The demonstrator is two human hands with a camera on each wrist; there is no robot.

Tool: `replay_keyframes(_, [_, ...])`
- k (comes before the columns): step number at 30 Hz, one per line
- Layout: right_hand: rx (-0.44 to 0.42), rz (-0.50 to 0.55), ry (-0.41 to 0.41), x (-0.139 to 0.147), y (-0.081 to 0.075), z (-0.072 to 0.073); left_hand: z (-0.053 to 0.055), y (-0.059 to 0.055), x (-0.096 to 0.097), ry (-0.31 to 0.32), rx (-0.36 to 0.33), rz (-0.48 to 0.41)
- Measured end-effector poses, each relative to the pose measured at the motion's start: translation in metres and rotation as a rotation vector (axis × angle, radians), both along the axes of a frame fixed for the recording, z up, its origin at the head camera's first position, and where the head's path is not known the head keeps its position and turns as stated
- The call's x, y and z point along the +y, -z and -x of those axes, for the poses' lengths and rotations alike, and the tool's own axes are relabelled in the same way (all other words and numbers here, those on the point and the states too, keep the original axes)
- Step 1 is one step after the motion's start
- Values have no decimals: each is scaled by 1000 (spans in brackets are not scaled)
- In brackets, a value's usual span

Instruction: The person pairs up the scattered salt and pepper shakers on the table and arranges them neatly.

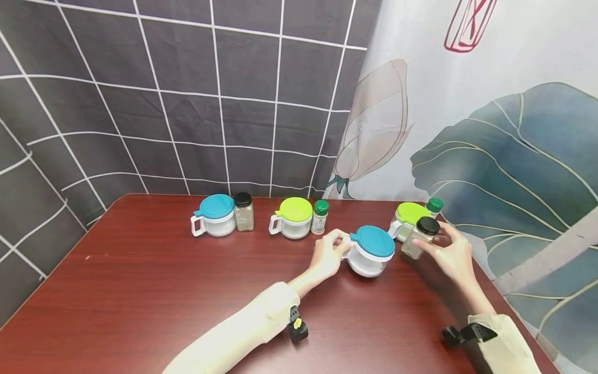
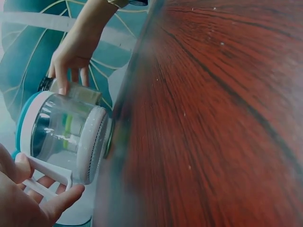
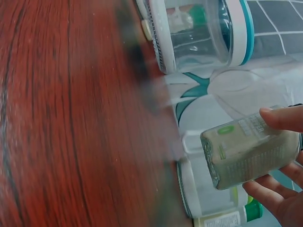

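Observation:
My left hand (image 1: 328, 253) grips the white handle of a clear jar with a blue lid (image 1: 375, 241). In the left wrist view the thumb and fingers wrap that handle (image 2: 53, 173), and the jar (image 2: 66, 132) tilts slightly. On the right, my right hand (image 1: 452, 254) pinches a square spice bottle with a black cap (image 1: 420, 238) between thumb and fingers. The right wrist view shows the bottle (image 3: 251, 153) raised off the table and leaning, with pale contents. Just behind it stands a green-lidded jar (image 1: 411, 214), partly covered by the bottle, beside a green-capped shaker (image 1: 434, 205).
Along the back edge of the reddish wooden table (image 1: 140, 291) stand another blue-lidded jar (image 1: 219, 215) with a black-capped bottle (image 1: 244, 212). To their right are a green-lidded jar (image 1: 295, 218) and a green-capped shaker (image 1: 320, 217). A grid-patterned curtain (image 1: 187, 104) hangs behind.

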State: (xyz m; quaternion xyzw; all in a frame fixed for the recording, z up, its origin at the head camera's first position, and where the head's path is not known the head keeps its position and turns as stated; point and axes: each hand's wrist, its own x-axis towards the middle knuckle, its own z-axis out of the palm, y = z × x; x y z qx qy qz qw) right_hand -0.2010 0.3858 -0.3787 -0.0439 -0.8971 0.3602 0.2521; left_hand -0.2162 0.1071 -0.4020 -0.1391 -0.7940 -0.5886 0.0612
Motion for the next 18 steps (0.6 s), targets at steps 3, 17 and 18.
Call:
replay_keyframes(3, [12,1,-17,-4,0,0,-1,0,-6,2,4,6])
replay_keyframes(17, [15,44,-109,-21,-5,3,-4,0,-27,-4,-21,2])
replay_keyframes(18, [14,42,-111,-22,-5,3,-4,0,-29,-5,-27,-2])
